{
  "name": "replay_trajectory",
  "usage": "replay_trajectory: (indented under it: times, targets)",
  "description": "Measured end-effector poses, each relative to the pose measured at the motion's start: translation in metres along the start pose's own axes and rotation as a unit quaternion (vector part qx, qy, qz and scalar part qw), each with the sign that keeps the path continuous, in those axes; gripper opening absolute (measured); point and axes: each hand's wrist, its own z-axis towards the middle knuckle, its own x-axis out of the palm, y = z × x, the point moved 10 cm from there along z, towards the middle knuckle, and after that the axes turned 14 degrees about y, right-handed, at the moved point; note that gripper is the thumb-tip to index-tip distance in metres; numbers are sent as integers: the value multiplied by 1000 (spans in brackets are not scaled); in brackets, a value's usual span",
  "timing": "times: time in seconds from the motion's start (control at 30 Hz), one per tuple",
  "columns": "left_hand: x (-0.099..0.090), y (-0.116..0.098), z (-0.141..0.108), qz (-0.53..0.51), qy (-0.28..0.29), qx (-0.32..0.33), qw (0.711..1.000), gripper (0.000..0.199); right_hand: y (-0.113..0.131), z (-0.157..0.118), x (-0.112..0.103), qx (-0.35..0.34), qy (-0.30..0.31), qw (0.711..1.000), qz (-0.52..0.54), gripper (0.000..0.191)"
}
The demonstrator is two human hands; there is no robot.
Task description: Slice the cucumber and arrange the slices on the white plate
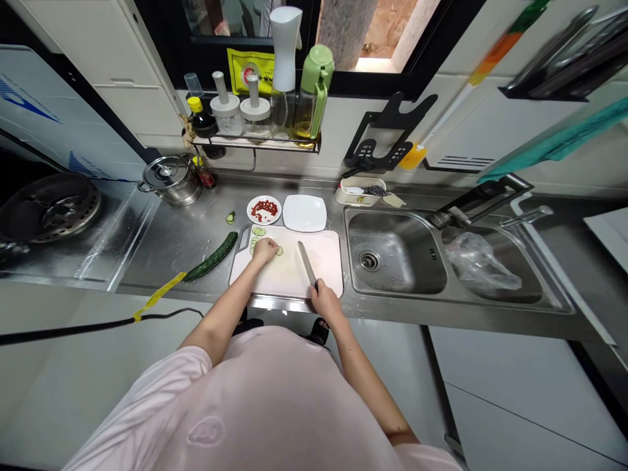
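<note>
left hand (265, 251) on cucumber slices (258, 231) | right hand (326, 301) gripping kitchen knife (307, 264) | both over white cutting board (287, 278)

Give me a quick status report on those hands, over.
Right hand gripping kitchen knife, blade on white cutting board. Left hand on cucumber slices. Dark green cucumber left of board. White plate behind board.

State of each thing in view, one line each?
left hand: resting on cucumber slices
right hand: gripping knife above cutting board
cucumber: lying on counter, unpeeled
pot: lid on
plastic bag: crumpled in right basin
</note>
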Motion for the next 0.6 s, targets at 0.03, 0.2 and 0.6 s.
replay_trajectory:
  times: [0.03,0.2,0.6]
  targets:
    - [2,0,-1,6,-2,2,1000,8,0,0,0,-1,0,1000,-1,29]
    - [7,-6,-5,65,-36,43,996,6,1,-1,-2,2,5,1000,-7,30]
    - [1,8,1,53,-71,48,995,10,28,-20,-2,-46,16,998,-42,29]
